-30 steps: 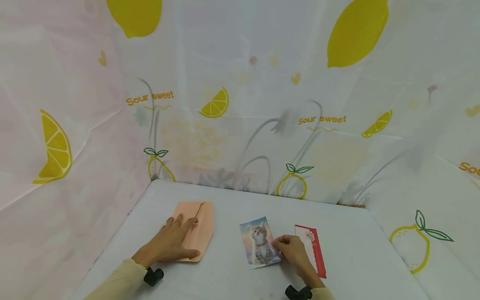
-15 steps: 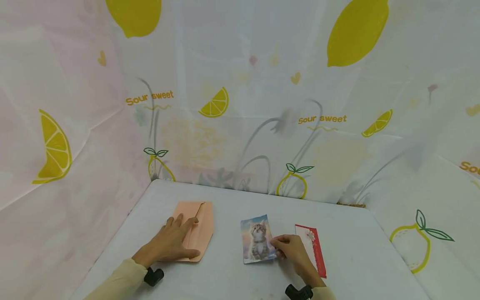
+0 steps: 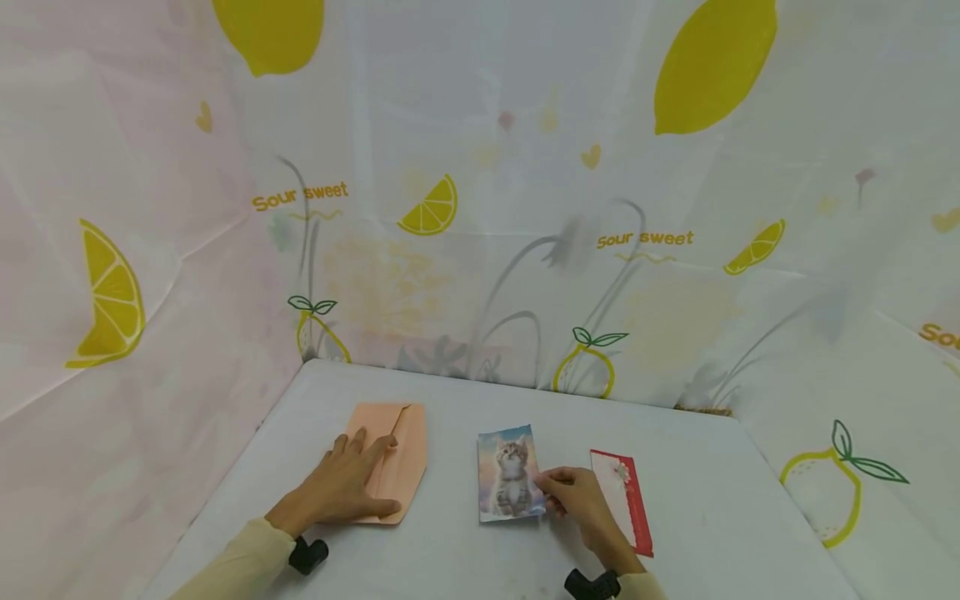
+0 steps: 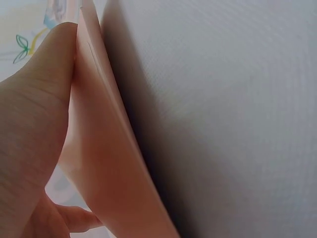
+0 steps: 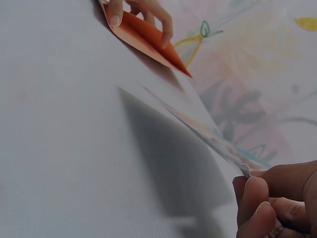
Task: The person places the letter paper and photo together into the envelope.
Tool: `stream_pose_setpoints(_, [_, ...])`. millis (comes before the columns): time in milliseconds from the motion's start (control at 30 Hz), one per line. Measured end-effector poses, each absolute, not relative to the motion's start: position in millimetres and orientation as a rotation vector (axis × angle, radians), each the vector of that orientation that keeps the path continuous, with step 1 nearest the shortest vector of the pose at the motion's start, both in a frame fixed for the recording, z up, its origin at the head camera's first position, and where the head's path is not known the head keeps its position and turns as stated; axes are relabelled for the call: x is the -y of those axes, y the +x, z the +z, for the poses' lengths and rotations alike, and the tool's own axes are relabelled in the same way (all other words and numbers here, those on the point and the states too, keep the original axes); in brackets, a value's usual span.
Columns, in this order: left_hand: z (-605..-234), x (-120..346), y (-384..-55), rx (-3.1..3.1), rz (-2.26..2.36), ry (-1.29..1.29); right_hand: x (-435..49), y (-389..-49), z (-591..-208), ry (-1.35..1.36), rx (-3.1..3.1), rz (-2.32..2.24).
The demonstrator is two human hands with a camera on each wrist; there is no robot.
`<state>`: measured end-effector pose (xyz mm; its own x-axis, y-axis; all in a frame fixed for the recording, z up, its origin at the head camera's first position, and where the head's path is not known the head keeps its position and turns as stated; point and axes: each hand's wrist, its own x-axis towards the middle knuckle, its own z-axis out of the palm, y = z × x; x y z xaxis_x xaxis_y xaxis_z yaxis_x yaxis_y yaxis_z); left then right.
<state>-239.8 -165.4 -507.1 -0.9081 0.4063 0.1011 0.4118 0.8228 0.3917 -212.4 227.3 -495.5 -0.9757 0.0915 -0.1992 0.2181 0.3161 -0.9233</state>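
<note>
My left hand [image 3: 336,490] rests on a peach paper envelope [image 3: 409,467], fingers spread over it and thumb near its front edge. Seen from the right wrist, the envelope [image 5: 148,35] gapes a little along its side. In the left wrist view the thumb [image 4: 47,74] lies against the paper. My right hand [image 3: 588,504] pinches the right edge of a kitten picture card [image 3: 512,477] between thumb and fingers. From the right wrist the picture card [image 5: 198,130] shows nearly edge-on, raised off the table with its shadow below.
A white card with a red border and a flower [image 3: 637,508] lies on the white table [image 3: 712,500], partly behind my right hand. A lemon-print cloth [image 3: 480,275] stands around the table's back and sides.
The kitten card has shifted slightly left and away from me, and turned more upright, with my right hand moving along. My left hand and the envelope have stayed put.
</note>
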Motion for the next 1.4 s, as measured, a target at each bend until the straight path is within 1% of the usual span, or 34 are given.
stream_pose_setpoints(333, [-507,165,-240,2.982,-0.652,-0.680,-221,-214,-495,0.241,-2.441,-1.764])
stream_pose_setpoints(933, [-508,165,-240,2.990,-0.658,-0.670,-194,-220,-497,0.081,-2.338,-1.898])
stream_pose_setpoints(1400, [-508,165,-240,2.987,-0.655,-0.684,-177,-227,-505,0.058,-2.318,-1.918])
